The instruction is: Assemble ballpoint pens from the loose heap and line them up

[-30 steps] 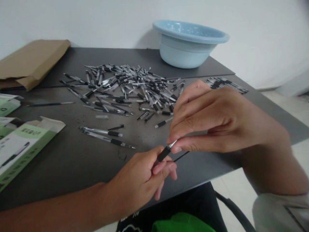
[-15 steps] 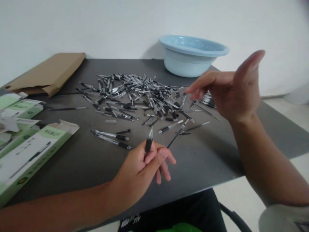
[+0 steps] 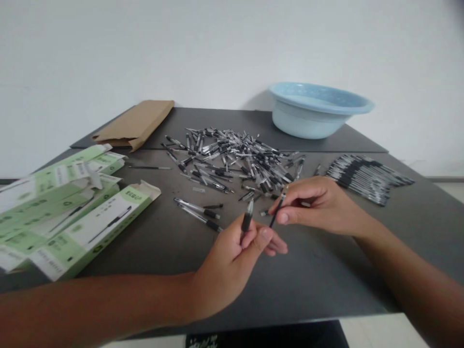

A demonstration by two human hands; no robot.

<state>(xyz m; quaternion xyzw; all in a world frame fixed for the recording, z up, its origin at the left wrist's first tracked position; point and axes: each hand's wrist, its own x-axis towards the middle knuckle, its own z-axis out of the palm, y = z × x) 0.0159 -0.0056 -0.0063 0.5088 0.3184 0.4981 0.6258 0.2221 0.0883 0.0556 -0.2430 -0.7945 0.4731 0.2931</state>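
My left hand (image 3: 232, 263) is closed around a clear pen (image 3: 248, 216) with a black grip, its tip pointing up between thumb and forefinger. A thin dark pen refill (image 3: 277, 209) slants up from beside that hand's thumb and fingers. Thumb and forefinger of my right hand (image 3: 322, 205) pinch the refill near its upper end. Behind both hands spreads a heap of loose pens and parts (image 3: 239, 154). Two pens (image 3: 197, 212) lie on the table just left of my left hand.
Green and white pen boxes (image 3: 97, 227) are piled at the left. A brown paper bag (image 3: 139, 121) lies behind them. At the back right stands a light blue basin (image 3: 311, 118). Pens in a neat row (image 3: 366, 176) lie to the right on the dark table (image 3: 319, 285).
My right hand has come down and left from its raised, open pose and now pinches the refill by my left hand. The view has shifted, bringing the row of pens into sight.
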